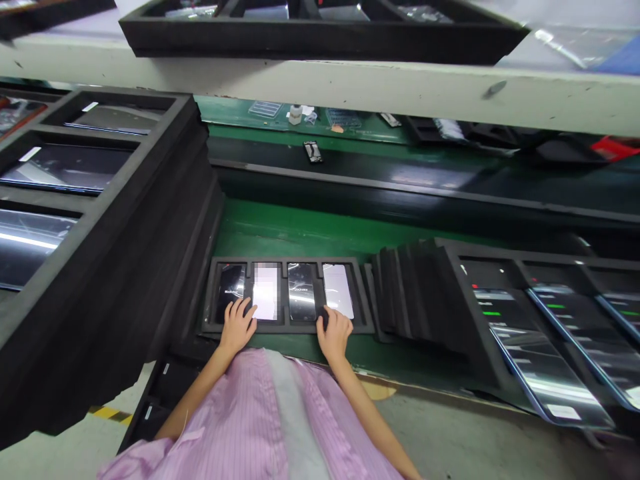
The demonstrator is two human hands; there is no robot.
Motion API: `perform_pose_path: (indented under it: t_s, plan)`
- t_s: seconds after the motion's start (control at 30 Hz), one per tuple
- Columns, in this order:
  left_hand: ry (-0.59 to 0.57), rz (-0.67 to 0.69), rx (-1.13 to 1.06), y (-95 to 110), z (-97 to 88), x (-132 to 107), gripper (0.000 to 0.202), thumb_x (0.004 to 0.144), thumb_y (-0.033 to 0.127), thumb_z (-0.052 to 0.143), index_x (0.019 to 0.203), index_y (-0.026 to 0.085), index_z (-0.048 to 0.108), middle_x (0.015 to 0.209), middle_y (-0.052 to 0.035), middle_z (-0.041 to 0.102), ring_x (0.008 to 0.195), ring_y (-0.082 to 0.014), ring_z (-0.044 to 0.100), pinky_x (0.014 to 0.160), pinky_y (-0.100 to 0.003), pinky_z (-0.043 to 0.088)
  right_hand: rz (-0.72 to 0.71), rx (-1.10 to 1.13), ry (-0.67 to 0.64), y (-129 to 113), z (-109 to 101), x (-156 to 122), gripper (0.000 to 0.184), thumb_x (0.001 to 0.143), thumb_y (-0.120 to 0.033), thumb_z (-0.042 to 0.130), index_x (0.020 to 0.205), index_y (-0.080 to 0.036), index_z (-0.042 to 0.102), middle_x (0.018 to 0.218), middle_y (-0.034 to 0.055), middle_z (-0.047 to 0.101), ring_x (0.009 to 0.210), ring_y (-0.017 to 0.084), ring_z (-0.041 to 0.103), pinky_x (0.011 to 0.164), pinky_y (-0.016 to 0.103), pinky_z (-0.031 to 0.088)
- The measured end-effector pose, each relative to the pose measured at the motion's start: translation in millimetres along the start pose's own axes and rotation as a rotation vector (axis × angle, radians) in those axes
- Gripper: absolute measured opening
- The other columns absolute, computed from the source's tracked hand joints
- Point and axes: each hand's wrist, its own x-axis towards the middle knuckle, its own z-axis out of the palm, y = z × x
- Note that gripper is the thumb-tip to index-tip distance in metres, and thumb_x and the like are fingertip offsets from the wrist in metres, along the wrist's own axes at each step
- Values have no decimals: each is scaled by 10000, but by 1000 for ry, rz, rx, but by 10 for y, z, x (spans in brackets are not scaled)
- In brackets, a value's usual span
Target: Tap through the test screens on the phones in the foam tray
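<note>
Left grip [239,325] flat on leftmost phone [231,287], right grip [334,331] hiding tray [361,297] edge

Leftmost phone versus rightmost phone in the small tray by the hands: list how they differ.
Screen: the leftmost phone shows a dark screen with small white lettering; the rightmost phone glows plain white.
Contact: the left hand has its fingers on the leftmost phone's near end; the right hand rests at the rim of the black foam tray, by the rightmost phone's near corner.
Shared: both lie flat, face up, in separate compartments of that tray.
</note>
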Motion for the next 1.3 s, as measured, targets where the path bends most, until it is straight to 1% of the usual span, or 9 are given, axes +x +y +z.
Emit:
perform_pose_path:
  t_s: [0.13, 0.27, 0.43, 0.57, 0.77, 0.87, 1.0, 1.13, 1.3]
  plan:
    - [43, -12, -2, -15, 36, 2, 301, 839, 214, 418, 1052, 205, 630, 1155, -115, 598, 1114, -273, 501, 905, -439, 401, 72, -23, 19, 199, -66, -38, 278, 881, -222, 332, 970, -166, 590, 932, 93, 545, 876, 205, 446, 835, 366, 298]
    - [66, 9, -25, -49, 75, -45, 277, 838, 195, 411, 962, 211, 659, 1066, -99, 641, 1055, -257, 541, 852, -409, 419, 103, -44, -2, 289, -117, -51, 286, 861, -181, 346, 945, -185, 620, 942, 92, 520, 890, 207, 435, 819, 364, 300]
    - [73, 46, -38, -93, 109, -88, 270, 826, 189, 420, 894, 224, 678, 1011, -77, 665, 1011, -246, 559, 830, -399, 419, 62, -65, -54, 293, -141, -41, 311, 832, -153, 370, 975, -220, 638, 982, 90, 496, 921, 213, 422, 815, 368, 317]
    - [71, 53, -50, -100, 113, -96, 283, 818, 185, 421, 903, 245, 684, 1016, -73, 663, 1010, -247, 555, 828, -408, 416, 38, -65, -74, 281, -144, -34, 325, 826, -149, 363, 984, -216, 639, 1020, 104, 491, 946, 228, 418, 818, 385, 332]
    - [49, 28, -50, -94, 102, -97, 301, 803, 176, 434, 952, 262, 681, 1051, -71, 651, 1025, -251, 545, 841, -420, 410, 57, -39, -78, 288, -141, -36, 344, 833, -163, 344, 1053, -207, 606, 1023, 115, 498, 960, 240, 413, 818, 400, 336]
    - [62, 24, -66, -94, 97, -98, 294, 804, 171, 435, 935, 251, 685, 1039, -77, 653, 1021, -252, 547, 837, -418, 412, 59, -51, -72, 294, -146, -37, 339, 845, -169, 333, 1054, -194, 599, 1021, 117, 502, 957, 237, 417, 816, 392, 337]
    - [94, 43, -86, -98, 98, -102, 276, 806, 168, 439, 890, 249, 689, 1014, -76, 659, 1011, -252, 550, 824, -418, 412, 25, -67, -92, 296, -155, -30, 334, 849, -162, 326, 1018, -201, 611, 1037, 114, 503, 972, 235, 419, 827, 394, 333]
    - [143, 53, -91, -109, 106, -109, 276, 805, 159, 435, 907, 225, 683, 1003, -91, 659, 989, -249, 559, 810, -411, 412, 36, -52, -86, 301, -154, -25, 344, 850, -168, 325, 1069, -194, 589, 1052, 119, 506, 980, 236, 417, 834, 399, 335]
    - [98, 32, -85, -106, 103, -113, 271, 807, 176, 438, 879, 249, 689, 1002, -70, 666, 987, -246, 560, 819, -416, 403, 55, -41, -75, 313, -148, -32, 352, 845, -173, 333, 1088, -197, 586, 1049, 122, 507, 982, 240, 421, 829, 403, 343]
